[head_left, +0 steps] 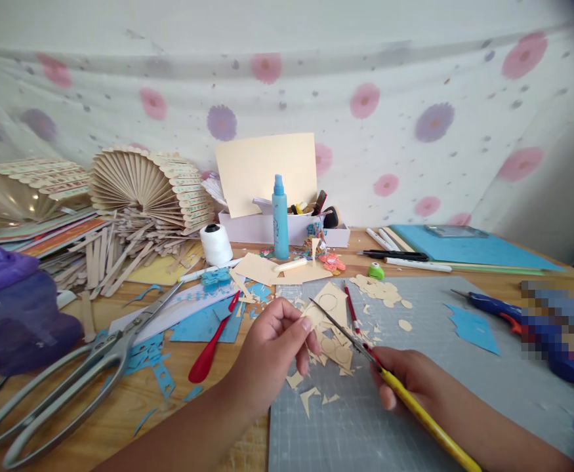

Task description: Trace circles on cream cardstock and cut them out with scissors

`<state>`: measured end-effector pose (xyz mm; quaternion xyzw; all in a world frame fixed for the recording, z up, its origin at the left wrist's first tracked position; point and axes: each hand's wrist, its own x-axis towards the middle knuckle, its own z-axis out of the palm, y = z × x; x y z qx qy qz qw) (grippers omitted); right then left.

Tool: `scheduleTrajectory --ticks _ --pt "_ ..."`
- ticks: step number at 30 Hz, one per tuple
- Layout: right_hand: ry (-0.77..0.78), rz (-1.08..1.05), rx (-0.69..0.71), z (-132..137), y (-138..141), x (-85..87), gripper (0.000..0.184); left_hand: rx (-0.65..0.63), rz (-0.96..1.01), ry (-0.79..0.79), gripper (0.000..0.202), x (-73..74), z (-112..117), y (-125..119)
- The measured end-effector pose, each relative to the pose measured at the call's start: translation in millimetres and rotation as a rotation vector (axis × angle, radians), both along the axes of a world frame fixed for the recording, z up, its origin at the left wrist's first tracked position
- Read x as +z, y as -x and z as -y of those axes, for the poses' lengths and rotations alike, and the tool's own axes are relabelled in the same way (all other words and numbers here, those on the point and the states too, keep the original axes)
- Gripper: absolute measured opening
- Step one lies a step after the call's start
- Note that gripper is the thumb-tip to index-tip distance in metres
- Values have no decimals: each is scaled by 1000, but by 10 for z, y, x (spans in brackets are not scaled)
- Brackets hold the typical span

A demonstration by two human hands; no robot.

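Observing left hand [279, 334] pinching cream card [336, 303] with a drawn circle; right hand [407, 372] closed around yellow-handled tool [422, 408], pointed tip near the card, above grey mat [323, 436]

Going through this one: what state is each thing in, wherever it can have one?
Left hand: holding cream paper
Cream paper: marked with a drawn circle
Right hand: gripping yellow-handled scissors
Yellow-handled scissors: blades at the paper, opening unclear
Big scissors: unheld, lying down
Paper discs: cut out, loosely heaped
Red pencil: lying down
Blue bottle: upright, capped
Thread spool: upright, wound with white thread
Pleated fans: spread
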<state>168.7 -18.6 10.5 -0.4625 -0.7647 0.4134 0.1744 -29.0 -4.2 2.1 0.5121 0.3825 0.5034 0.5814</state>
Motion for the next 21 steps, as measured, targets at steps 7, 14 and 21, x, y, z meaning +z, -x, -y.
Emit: scheduleTrajectory --ticks 7,14,21 --pt "-145 214 -11 112 -18 68 13 24 -70 -2 15 22 11 -5" --pt "-110 102 52 103 -52 95 12 11 -142 20 16 47 26 10" --pt "-9 18 30 24 -20 10 16 29 -120 -36 14 34 -18 52"
